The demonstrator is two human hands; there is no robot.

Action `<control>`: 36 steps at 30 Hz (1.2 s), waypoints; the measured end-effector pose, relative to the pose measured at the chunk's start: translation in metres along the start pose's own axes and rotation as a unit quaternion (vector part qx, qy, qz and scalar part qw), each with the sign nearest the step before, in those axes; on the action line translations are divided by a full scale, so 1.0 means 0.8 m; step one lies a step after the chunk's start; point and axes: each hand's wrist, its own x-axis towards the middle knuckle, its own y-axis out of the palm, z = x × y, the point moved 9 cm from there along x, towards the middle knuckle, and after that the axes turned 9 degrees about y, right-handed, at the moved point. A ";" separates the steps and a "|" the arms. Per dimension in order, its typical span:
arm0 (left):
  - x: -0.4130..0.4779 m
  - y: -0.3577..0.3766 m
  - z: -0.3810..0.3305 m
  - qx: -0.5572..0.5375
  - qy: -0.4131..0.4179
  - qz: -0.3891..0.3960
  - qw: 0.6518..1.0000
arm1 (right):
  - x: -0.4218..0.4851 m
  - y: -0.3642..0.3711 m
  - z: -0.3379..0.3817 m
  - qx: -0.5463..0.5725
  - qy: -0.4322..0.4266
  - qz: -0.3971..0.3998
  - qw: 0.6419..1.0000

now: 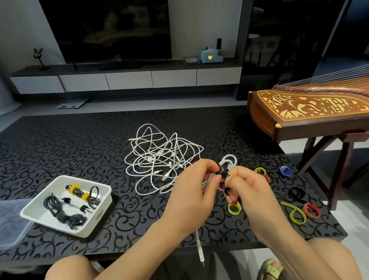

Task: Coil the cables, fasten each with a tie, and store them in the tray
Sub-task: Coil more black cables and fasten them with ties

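Just right of centre, the left hand (196, 183) pinched a small coiled white cable (230, 159) so its loops could not spring apart. The right hand (248, 188), fingers curled, drew a black tie (223, 171) round it. The tray (100, 210), lower left, already held bundled cables, and the loose cables (158, 157) lay at centre.

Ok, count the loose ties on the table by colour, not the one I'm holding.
Yellow-green ties: 3
Red ties: 2, perhaps a third half hidden between the left hand and right hand
Blue tie: 1
Black tie: 1
Total: 7 certain
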 end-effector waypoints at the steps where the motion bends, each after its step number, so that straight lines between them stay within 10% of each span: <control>1: 0.000 0.000 0.000 -0.003 -0.003 -0.002 1.000 | 0.000 0.000 -0.002 0.000 -0.003 -0.001 1.000; 9: 0.004 0.020 0.025 -0.087 -0.104 0.083 0.987 | -0.001 -0.002 -0.002 -0.080 -0.041 0.014 0.996; 17: 0.017 0.049 0.017 0.192 -0.054 0.176 0.964 | 0.011 0.002 -0.012 -0.111 0.038 0.018 0.993; 24: 0.008 0.038 0.029 -0.095 -0.105 0.063 0.988 | 0.007 -0.004 -0.010 -0.040 0.020 0.050 0.998; 36: -0.022 0.069 0.026 -0.434 -0.285 0.222 0.825 | -0.006 -0.001 0.009 0.014 -0.020 0.149 0.988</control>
